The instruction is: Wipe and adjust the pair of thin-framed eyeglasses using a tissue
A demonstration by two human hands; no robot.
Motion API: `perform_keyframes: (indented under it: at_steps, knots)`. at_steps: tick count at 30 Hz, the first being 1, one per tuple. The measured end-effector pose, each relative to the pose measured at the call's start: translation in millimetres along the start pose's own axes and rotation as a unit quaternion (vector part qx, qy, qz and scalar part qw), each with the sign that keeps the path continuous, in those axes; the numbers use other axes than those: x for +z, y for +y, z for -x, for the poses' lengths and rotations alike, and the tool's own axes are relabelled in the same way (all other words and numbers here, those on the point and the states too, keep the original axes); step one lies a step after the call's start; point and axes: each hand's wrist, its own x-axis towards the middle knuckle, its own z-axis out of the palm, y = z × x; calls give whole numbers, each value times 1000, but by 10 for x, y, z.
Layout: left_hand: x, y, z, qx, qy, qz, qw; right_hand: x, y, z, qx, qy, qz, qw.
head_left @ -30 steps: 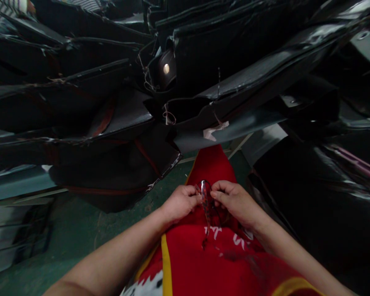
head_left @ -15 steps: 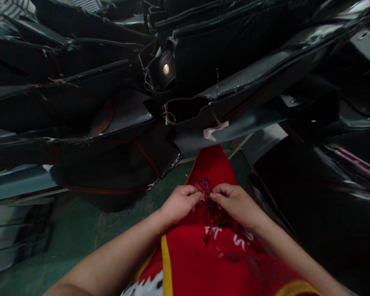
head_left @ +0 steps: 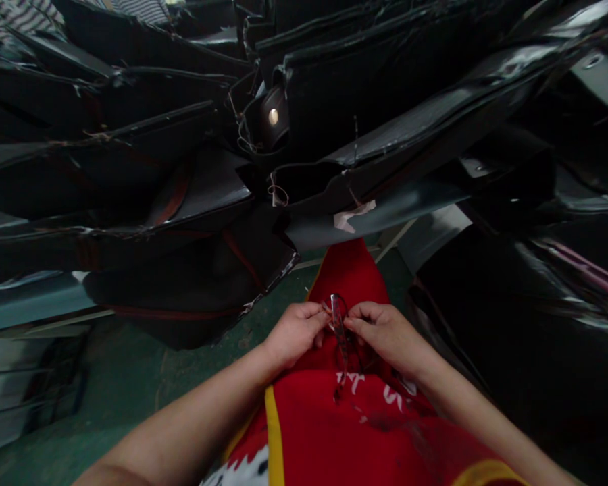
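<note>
My left hand [head_left: 296, 331] and my right hand [head_left: 382, 332] meet over my lap, both with fingers pinched closed. Between the fingertips hangs a small dark bundle of thin threads [head_left: 339, 331] that trails down over the red apron [head_left: 355, 418]. Each hand grips the bundle near its top. What the bundle is exactly I cannot make out.
A high pile of glossy black leather pieces [head_left: 192, 196] fills the view ahead and to both sides, one with a round metal snap [head_left: 273, 116]. More black material [head_left: 517, 324] crowds my right side. Green floor [head_left: 126, 378] shows at the lower left.
The thread bundle has turned between my fingertips, spreading out and then narrowing again. Both hands stay in the same place over my lap.
</note>
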Motion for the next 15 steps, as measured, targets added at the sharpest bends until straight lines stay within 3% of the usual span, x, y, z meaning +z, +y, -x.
perform_keyframes:
  at_steps: [3,5,8,11,13,15]
  knots:
    - [-34,10,-3,22,14,-26,999,-9,-7,6,1,5,4,1000]
    - [-63,29,2,81,79,-78,991,-11,-6,3,1,6,3,1000]
    - [-107,95,42,246,161,-227,929,-11,12,-14,-4,1,2,1000]
    - [-144,217,113,384,84,-400,828,-13,23,-31,-17,3,6,1000]
    - [-166,311,156,415,9,-498,761,-17,8,-34,-17,7,4,1000]
    - [-186,387,184,412,-39,-563,715,-24,-19,-28,-11,12,5,1000]
